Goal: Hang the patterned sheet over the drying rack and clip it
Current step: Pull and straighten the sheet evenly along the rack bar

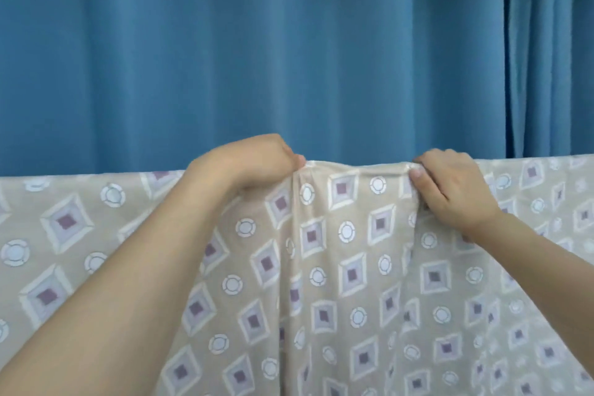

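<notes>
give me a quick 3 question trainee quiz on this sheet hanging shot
1. True or false: both hands grip the top edge of the patterned sheet.
2. What hangs behind the sheet? A) blue curtain B) white wall C) window blind
3. Fill in: no ____ is visible on the sheet's top edge.

Key:
1. True: the left hand and right hand both pinch the top edge.
2. A: the blue curtain.
3. clip

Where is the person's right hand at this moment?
In the head view, the right hand is right of centre, gripping the top edge of the patterned sheet, before the blue curtain.
</notes>
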### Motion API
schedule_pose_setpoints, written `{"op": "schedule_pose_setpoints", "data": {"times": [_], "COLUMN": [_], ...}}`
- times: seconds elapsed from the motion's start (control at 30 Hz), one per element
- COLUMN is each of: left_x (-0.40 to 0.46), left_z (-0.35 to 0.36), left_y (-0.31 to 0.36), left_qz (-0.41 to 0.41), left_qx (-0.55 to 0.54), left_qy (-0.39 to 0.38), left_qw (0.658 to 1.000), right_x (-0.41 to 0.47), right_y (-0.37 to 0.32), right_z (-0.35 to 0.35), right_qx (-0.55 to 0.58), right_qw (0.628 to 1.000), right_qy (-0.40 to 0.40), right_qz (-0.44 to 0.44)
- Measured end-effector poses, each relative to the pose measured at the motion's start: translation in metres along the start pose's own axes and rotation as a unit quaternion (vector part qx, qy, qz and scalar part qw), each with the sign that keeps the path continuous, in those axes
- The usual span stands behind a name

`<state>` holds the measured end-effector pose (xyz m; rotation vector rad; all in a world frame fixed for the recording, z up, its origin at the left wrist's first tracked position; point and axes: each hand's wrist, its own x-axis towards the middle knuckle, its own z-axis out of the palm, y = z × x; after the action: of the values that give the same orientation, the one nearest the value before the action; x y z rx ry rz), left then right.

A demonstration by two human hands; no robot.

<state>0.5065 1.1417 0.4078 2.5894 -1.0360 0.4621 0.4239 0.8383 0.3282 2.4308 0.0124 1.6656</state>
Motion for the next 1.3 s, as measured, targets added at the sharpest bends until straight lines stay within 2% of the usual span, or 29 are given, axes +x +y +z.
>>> {"op": "schedule_pose_setpoints", "data": {"times": [0.07, 0.17, 0.27, 0.37, 0.5, 0.53, 0.57, 0.6, 0.63, 0.7, 0.73, 0.8, 0.87, 0.97, 1.03, 1.1, 1.17, 1.23, 1.3], "left_x": [0.008, 0.018, 0.033, 0.038, 0.044, 0.044, 0.044, 0.044, 0.045, 0.048, 0.050, 0.053, 0.056, 0.053, 0.053, 0.055, 0.062, 0.062, 0.058], "left_z": [0.012, 0.038, 0.054, 0.049, 0.043, 0.044, 0.045, 0.047, 0.047, 0.044, 0.040, 0.030, 0.026, 0.025, 0.029, 0.036, 0.051, 0.069, 0.080], "left_y": [0.028, 0.069, 0.078, 0.074, 0.074, 0.074, 0.076, 0.077, 0.078, 0.078, 0.078, 0.079, 0.079, 0.083, 0.084, 0.088, 0.095, 0.107, 0.114], "left_qz": [0.026, 0.052, 0.062, 0.041, 0.002, -0.005, -0.008, -0.015, -0.024, -0.049, -0.065, -0.106, -0.142, -0.147, -0.157, -0.137, -0.068, -0.007, 0.034], "left_qx": [0.015, 0.009, -0.008, -0.073, -0.185, -0.193, -0.183, -0.160, -0.135, -0.102, -0.073, -0.007, 0.031, 0.055, 0.028, 0.028, 0.078, 0.071, 0.070], "left_qy": [0.036, 0.042, 0.078, 0.094, 0.118, 0.113, 0.093, 0.061, 0.028, -0.020, -0.035, -0.072, -0.108, -0.163, -0.176, -0.124, -0.005, 0.098, 0.129], "left_qw": [0.999, 0.998, 0.995, 0.992, 0.976, 0.975, 0.979, 0.985, 0.990, 0.993, 0.995, 0.992, 0.983, 0.974, 0.971, 0.982, 0.995, 0.993, 0.989], "right_x": [0.002, 0.010, 0.022, 0.041, 0.076, 0.083, 0.088, 0.091, 0.092, 0.091, 0.091, 0.090, 0.084, 0.064, 0.046, 0.028, 0.016, 0.017, 0.021], "right_y": [0.011, 0.011, 0.008, 0.013, 0.015, 0.015, 0.015, 0.016, 0.017, 0.017, 0.018, 0.019, 0.020, 0.022, 0.029, 0.034, 0.039, 0.042, 0.042], "right_z": [-0.002, -0.002, -0.003, -0.004, -0.007, -0.005, -0.001, 0.006, 0.012, 0.018, 0.016, 0.007, 0.001, -0.008, -0.019, -0.023, -0.020, -0.016, -0.012], "right_qx": [0.023, 0.107, 0.145, 0.149, 0.120, 0.126, 0.126, 0.119, 0.116, 0.122, 0.114, 0.114, 0.140, 0.165, 0.137, 0.100, 0.060, 0.072, 0.117], "right_qw": [1.000, 0.993, 0.985, 0.980, 0.981, 0.977, 0.974, 0.970, 0.961, 0.915, 0.894, 0.874, 0.886, 0.949, 0.975, 0.980, 0.981, 0.980, 0.976], "right_qy": [-0.018, -0.045, -0.066, -0.039, 0.032, 0.029, 0.000, -0.066, -0.155, -0.339, -0.398, -0.441, -0.407, -0.240, -0.167, -0.170, -0.185, -0.186, -0.176], "right_qz": [0.005, 0.024, 0.060, 0.122, 0.147, 0.169, 0.189, 0.199, 0.196, 0.180, 0.170, 0.168, 0.171, 0.119, 0.061, 0.012, -0.007, 0.020, 0.049]}}
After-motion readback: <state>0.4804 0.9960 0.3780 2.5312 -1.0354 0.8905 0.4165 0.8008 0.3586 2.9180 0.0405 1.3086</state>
